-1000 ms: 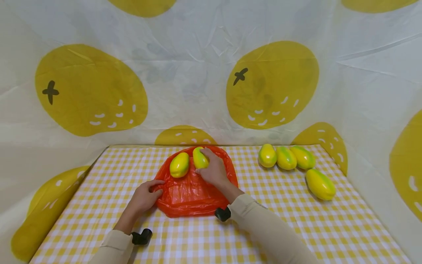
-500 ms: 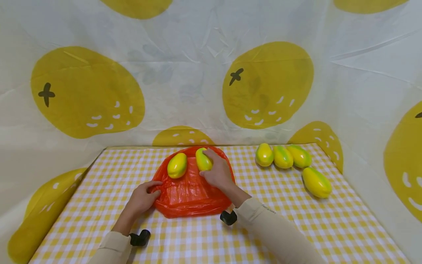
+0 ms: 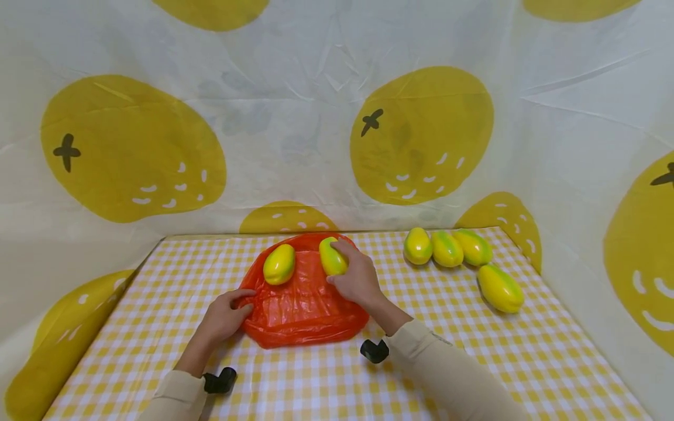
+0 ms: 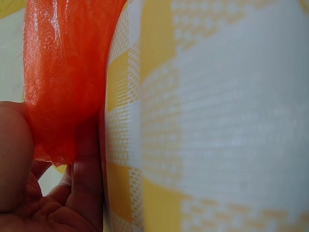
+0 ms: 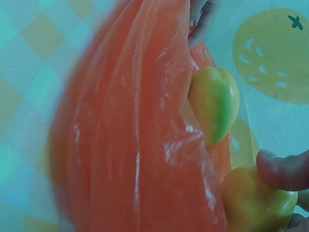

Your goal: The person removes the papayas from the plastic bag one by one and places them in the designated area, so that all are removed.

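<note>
A red plastic bag (image 3: 300, 301) lies spread with its mouth wide on the checked cloth. My left hand (image 3: 223, 316) holds its left edge, and in the left wrist view the red film (image 4: 67, 72) runs between thumb and fingers. At the bag's right side, my right hand (image 3: 358, 278) grips a yellow-green papaya (image 3: 332, 256) with thumb and fingers. Another papaya (image 3: 279, 264) rests in the bag to the left, apart from the held one. The right wrist view shows the held papaya (image 5: 251, 203) beside the bag's raised rim.
Several more papayas stay on the table at the right: three in a row at the back, including a near-upright papaya (image 3: 418, 246), and a larger papaya (image 3: 500, 288) nearer. Behind the table (image 3: 295, 386) hangs a white curtain (image 3: 284, 134) printed with yellow fruit.
My right hand has shifted the held papaya rightward inside the bag, widening the gap to the other papaya. The left hand keeps its place at the bag's edge. The head view has turned slightly.
</note>
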{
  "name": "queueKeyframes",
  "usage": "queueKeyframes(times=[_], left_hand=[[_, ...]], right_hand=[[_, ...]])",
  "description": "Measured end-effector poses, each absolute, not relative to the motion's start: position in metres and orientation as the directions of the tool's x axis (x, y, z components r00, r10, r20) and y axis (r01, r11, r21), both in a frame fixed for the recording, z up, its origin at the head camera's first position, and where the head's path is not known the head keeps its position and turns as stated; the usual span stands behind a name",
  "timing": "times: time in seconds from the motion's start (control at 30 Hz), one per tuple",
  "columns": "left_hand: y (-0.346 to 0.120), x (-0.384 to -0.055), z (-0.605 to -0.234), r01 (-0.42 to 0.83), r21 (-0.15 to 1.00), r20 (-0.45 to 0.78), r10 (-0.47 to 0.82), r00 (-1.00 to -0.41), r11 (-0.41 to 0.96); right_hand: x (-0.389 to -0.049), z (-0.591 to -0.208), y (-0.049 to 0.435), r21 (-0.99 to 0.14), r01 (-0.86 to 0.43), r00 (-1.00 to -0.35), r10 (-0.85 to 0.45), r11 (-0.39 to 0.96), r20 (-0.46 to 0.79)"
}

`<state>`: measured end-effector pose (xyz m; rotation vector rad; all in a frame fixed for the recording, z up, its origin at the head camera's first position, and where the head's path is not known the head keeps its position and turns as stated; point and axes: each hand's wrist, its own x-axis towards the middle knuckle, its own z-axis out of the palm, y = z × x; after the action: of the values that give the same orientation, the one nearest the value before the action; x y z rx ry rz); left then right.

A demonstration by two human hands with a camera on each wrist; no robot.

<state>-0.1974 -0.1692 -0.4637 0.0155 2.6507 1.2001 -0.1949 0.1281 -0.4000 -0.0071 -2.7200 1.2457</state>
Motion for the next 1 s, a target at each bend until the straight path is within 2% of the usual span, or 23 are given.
queueKeyframes(times=[0.3,0.57,1.0], left_hand=[[-0.170,-0.197,-0.461,-0.082,0.745,-0.203,0.107,-0.973,0.662],[-0.169,-0.197,-0.463,-0.095,0.743,-0.218,0.105,-0.970,0.663],[-0.170,-0.198,-0.463,-0.097,0.743,-0.224,0.109,-0.968,0.663]], right_hand=[[-0.188,-0.398,0.140,-0.736,-0.079,-0.986,0.057,0.672,0.158],[-0.183,-0.397,0.147,-0.739,-0.015,-0.991,0.086,0.673,0.098],[-0.175,-0.398,0.167,-0.730,-0.009,-0.989,0.103,0.684,0.109]])
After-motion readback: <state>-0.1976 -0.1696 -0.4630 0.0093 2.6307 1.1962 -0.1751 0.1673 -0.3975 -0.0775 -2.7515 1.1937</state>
